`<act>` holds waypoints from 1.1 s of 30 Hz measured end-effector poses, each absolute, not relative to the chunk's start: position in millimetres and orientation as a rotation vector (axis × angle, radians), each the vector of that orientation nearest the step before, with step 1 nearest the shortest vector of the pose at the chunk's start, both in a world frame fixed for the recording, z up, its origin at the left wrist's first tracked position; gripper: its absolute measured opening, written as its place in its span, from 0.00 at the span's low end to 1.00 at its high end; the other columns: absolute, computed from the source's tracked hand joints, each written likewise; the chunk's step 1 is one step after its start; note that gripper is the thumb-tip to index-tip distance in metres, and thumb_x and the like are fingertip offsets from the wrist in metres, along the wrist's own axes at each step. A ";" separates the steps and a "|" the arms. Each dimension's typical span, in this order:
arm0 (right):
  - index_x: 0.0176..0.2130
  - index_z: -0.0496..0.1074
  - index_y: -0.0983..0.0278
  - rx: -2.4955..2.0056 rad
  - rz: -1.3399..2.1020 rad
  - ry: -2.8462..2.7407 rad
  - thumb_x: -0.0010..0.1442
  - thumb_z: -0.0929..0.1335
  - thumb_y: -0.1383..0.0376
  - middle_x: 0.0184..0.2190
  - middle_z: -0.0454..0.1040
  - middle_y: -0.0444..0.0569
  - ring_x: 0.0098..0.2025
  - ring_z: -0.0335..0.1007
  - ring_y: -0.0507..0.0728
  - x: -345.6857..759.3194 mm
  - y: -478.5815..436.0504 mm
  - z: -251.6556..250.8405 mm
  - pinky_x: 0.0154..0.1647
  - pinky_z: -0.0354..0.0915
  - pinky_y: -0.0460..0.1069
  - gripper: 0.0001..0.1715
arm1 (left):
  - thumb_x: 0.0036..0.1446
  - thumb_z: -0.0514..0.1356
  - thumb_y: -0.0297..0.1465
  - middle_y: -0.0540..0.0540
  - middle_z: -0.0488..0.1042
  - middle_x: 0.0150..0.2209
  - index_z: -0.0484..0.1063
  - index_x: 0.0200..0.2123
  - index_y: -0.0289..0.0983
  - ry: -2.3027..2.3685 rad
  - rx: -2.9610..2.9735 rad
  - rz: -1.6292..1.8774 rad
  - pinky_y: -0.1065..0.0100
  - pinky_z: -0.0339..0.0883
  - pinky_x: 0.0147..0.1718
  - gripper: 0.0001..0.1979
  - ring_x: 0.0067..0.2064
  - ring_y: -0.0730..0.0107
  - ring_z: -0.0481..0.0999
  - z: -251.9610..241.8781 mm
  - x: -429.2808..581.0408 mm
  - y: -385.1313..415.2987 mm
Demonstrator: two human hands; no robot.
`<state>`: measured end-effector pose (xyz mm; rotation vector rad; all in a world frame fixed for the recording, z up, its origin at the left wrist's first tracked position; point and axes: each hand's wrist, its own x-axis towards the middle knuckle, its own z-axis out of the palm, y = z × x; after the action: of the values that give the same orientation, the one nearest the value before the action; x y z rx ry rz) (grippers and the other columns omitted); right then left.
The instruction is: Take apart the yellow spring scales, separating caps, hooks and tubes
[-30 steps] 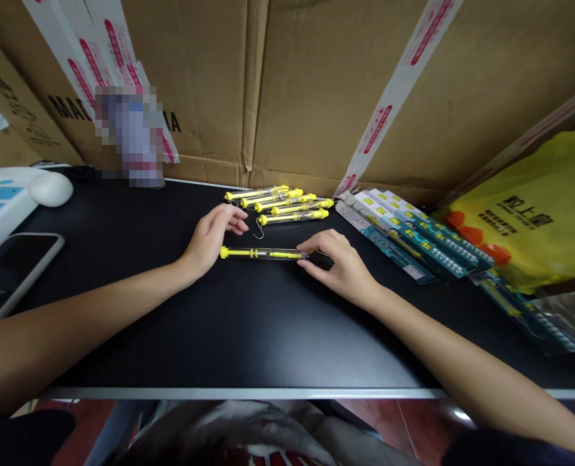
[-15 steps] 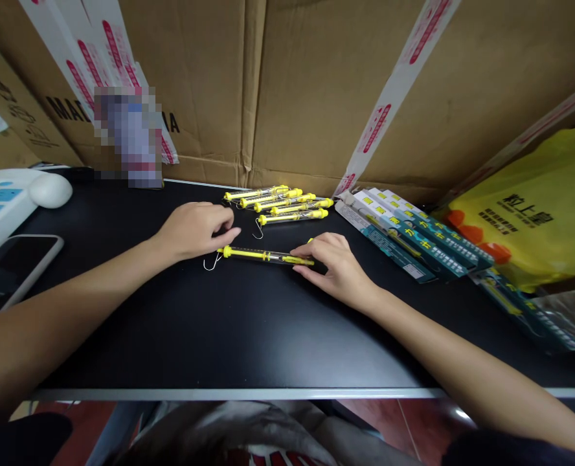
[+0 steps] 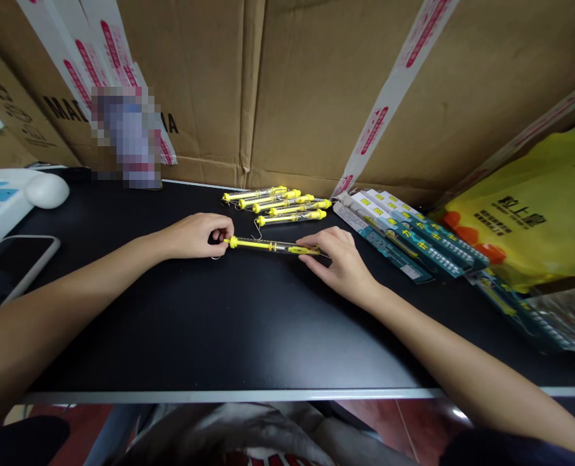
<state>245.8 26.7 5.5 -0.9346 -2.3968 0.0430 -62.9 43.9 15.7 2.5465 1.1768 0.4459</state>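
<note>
A clear tube spring scale (image 3: pixel 265 245) with yellow ends lies crosswise between my hands, just above or on the black table. My left hand (image 3: pixel 197 235) is closed with the fingertips pinching its hook end; most of the hook is hidden behind the fingers. Around the other end, thumb and fingers of my right hand (image 3: pixel 338 255) are closed on the yellow cap. Behind it, several more spring scales (image 3: pixel 292 216) lie side by side in a slanted row, a wire hook showing on the nearest.
Printed green-and-white boxes (image 3: pixel 404 236) are stacked at the right, beside a yellow plastic bag (image 3: pixel 525 200). On the left are a phone (image 3: pixel 15 272) and a white power strip (image 3: pixel 0 200). Large cardboard boxes (image 3: pixel 316 84) form a wall behind the black table (image 3: pixel 248 336).
My left hand has come down and taken hold of the scale's hook end. The scale has shifted slightly right and away from me, the right hand moving with it.
</note>
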 end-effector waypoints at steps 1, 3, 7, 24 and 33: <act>0.44 0.68 0.59 -0.953 0.067 -2.379 0.60 0.67 0.65 0.37 0.74 0.47 0.41 0.65 0.58 245.9 26.5 5.9 0.44 0.58 0.54 0.10 | 0.49 0.56 0.31 0.52 0.69 0.28 0.67 0.31 0.36 1.203 2.487 0.548 0.73 0.60 0.30 0.06 0.29 0.76 0.67 13.5 -62.9 44.9; 0.45 0.67 0.60 -0.976 0.112 -2.345 0.61 0.65 0.64 0.36 0.73 0.48 0.40 0.65 0.58 246.2 26.3 6.3 0.43 0.59 0.54 0.11 | 0.52 0.57 0.34 0.51 0.71 0.28 0.68 0.33 0.35 1.234 2.333 0.758 0.73 0.62 0.31 0.08 0.30 0.76 0.69 8.6 -62.3 47.0; 0.45 0.67 0.60 -0.961 0.158 -2.310 0.62 0.64 0.63 0.37 0.72 0.49 0.40 0.66 0.58 246.8 26.0 5.9 0.43 0.60 0.54 0.10 | 0.51 0.61 0.36 0.48 0.75 0.30 0.71 0.35 0.34 1.194 1.989 1.032 0.71 0.67 0.35 0.12 0.32 0.74 0.74 0.2 -59.8 51.6; 0.45 0.66 0.60 -0.913 0.141 -2.255 0.63 0.64 0.63 0.38 0.73 0.49 0.39 0.66 0.58 246.4 24.8 5.2 0.42 0.60 0.54 0.10 | 0.53 0.56 0.27 0.52 0.66 0.22 0.66 0.33 0.35 0.821 1.186 0.967 0.74 0.65 0.24 0.03 0.22 0.79 0.67 14.1 -51.3 42.2; 0.45 0.67 0.60 -0.888 0.169 -2.240 0.62 0.64 0.62 0.37 0.73 0.48 0.38 0.67 0.57 246.4 25.7 4.7 0.41 0.61 0.54 0.10 | 0.53 0.60 0.29 0.50 0.68 0.28 0.68 0.37 0.34 0.850 1.194 0.942 0.73 0.64 0.26 0.08 0.27 0.77 0.69 6.6 -53.2 47.1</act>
<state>246.4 25.7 4.7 -0.8878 -2.2400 0.1694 -53.2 47.1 6.6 1.1942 0.8496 0.9416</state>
